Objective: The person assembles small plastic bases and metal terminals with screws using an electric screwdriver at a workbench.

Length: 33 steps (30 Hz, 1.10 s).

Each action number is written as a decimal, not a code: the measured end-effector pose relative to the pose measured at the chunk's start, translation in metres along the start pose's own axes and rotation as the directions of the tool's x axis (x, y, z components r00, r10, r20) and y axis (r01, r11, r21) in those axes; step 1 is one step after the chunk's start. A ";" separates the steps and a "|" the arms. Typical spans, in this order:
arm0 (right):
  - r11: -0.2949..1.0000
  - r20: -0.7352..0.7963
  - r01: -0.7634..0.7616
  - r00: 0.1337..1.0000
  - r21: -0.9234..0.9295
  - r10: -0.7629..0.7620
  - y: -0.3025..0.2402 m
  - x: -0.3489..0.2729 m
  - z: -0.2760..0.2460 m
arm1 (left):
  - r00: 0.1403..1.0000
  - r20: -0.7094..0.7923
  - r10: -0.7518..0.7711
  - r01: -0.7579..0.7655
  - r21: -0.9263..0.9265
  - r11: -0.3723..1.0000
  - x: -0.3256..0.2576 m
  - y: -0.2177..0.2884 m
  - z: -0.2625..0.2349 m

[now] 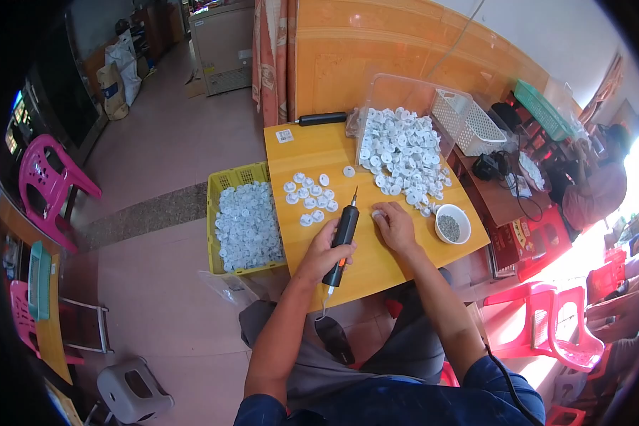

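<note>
My left hand (325, 253) is wrapped round a black electric screwdriver (345, 233), whose bit points away from me over the yellow table (355, 273). Close to its right, my right hand (395, 226) rests on the tabletop. Its fingers are closed on a small white plastic piece (375, 214), mostly hidden beneath them. A loose group of round white plastic pieces (309, 192) lies left of the screwdriver's tip, with a single one (348, 171) beyond the tip. Near my right hand stands a white bowl (464, 236) of small grey metal parts, probably screws.
A clear bin (413, 86) on its side spills a heap of white pieces (403, 145). A yellow crate (246, 271) full of them stands left of the table. A second black screwdriver (322, 118) lies at the back edge. Another person (598, 186) sits at far right.
</note>
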State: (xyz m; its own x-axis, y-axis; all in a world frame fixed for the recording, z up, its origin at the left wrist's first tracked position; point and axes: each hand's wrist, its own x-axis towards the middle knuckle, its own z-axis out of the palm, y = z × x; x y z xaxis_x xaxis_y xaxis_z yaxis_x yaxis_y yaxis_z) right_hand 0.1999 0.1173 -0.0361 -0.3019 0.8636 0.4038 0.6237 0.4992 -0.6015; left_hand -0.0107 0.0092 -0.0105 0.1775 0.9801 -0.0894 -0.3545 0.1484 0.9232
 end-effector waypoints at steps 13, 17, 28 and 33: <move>0.998 -0.122 -0.063 0.990 0.009 0.064 -0.039 -0.003 -0.012 | 0.979 0.073 0.192 -0.193 0.008 0.981 -0.004 0.006 0.011; 0.408 0.355 -0.356 0.931 0.841 0.080 -0.087 -0.011 -0.002 | 0.959 0.019 0.284 -0.284 -0.001 0.959 -0.003 0.003 0.016; 0.537 0.428 -0.452 0.886 0.712 0.178 -0.101 -0.011 0.007 | 0.895 -0.203 0.398 -0.281 0.438 0.854 -0.016 0.023 -0.025; 0.729 0.492 -0.378 0.868 0.570 0.065 -0.108 -0.015 0.001 | 0.934 -0.313 0.170 -0.170 0.030 0.985 -0.008 0.034 -0.025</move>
State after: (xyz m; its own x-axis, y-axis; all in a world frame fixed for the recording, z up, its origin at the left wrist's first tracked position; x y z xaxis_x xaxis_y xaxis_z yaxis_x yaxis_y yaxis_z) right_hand 0.1360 0.0506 0.0222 -0.5762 0.8168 -0.0277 0.1577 0.0779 -0.9844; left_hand -0.0473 0.0098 0.0121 -0.1815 0.9824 -0.0432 -0.3521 -0.0239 0.9357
